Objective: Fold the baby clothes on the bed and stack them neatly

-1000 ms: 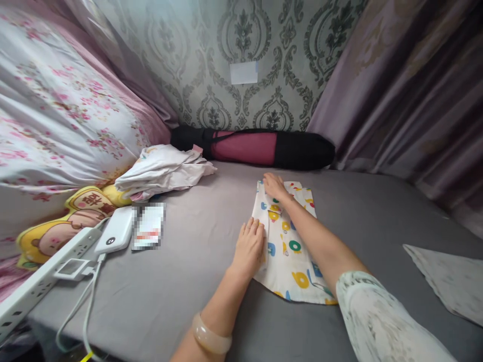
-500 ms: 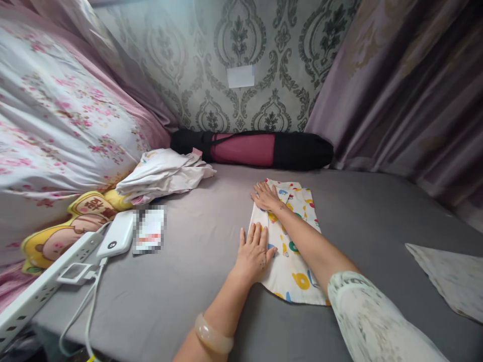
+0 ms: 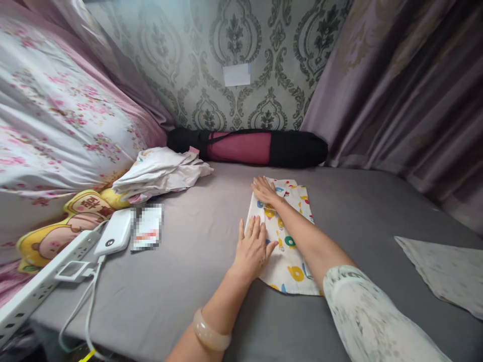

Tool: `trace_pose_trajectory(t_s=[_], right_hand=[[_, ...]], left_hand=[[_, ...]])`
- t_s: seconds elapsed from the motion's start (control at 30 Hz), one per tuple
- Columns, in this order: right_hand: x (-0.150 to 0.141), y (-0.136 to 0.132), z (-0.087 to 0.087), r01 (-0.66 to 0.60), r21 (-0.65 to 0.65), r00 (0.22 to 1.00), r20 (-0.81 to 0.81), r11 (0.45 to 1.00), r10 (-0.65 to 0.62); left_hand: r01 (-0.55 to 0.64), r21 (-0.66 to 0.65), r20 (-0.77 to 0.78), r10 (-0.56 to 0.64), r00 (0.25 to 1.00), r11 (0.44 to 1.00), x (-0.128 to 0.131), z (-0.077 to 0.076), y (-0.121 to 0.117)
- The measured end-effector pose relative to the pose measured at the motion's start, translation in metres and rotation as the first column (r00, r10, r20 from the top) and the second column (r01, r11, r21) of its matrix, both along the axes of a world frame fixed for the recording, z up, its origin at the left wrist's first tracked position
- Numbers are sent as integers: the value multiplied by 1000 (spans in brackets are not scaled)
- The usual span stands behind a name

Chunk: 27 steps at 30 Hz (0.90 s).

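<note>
I press the shirt [image 3: 281, 264] against the grey sheet [image 3: 215, 246], my grip slack on both sides, palms down and fingers stretched out. My left hand [image 3: 252, 250] lies on the shirt's near left edge, thumb and fingers spread (a pale bangle [image 3: 212, 332] circles that wrist). My right hand [image 3: 265, 193] rests at its far left corner, that forearm crossing above the print. The shirt lies in the middle, slightly right, its buttons and bright figures showing. Beyond it a long bag [image 3: 241, 148] lies along the wall [image 3: 260, 60]; a clothes heap [image 3: 162, 173] sits far left, a pale cloth [image 3: 449, 276] right.
</note>
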State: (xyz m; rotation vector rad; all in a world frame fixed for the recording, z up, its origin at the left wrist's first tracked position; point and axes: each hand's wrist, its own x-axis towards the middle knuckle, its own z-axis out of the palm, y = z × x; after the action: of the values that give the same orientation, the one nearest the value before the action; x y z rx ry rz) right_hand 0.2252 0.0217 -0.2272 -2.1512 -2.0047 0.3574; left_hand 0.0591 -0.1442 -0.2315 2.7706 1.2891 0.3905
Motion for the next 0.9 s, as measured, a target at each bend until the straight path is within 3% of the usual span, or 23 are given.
trace_pose_trajectory(t_s=[0.13,0.23,0.37,0.53,0.73,0.9], right_hand=[[7,-12,6,23,46,998,64,999,-25],[11,-19,0,32,4,994,100,999,-32],[12,-20,-9,40,-8,990,133,999,-39],[11,-18,-13,54,37,989,139,998,-58],[19,-23,2,79,19,996,46,997,-80],[30,-36,1,170,48,981,82,984,-174]], left_hand=[[-22,-46,-26,21,999,999,3,-2,-6],[-52,-128,-64,44,997,990,4,-11,-8],[-25,-143,-57,17,998,989,4,-17,-8],[-36,-162,-79,24,997,986,4,-12,-8],[-65,-142,-45,60,997,988,6,1,-11],[-12,-113,-42,7,999,994,8,-6,-16]])
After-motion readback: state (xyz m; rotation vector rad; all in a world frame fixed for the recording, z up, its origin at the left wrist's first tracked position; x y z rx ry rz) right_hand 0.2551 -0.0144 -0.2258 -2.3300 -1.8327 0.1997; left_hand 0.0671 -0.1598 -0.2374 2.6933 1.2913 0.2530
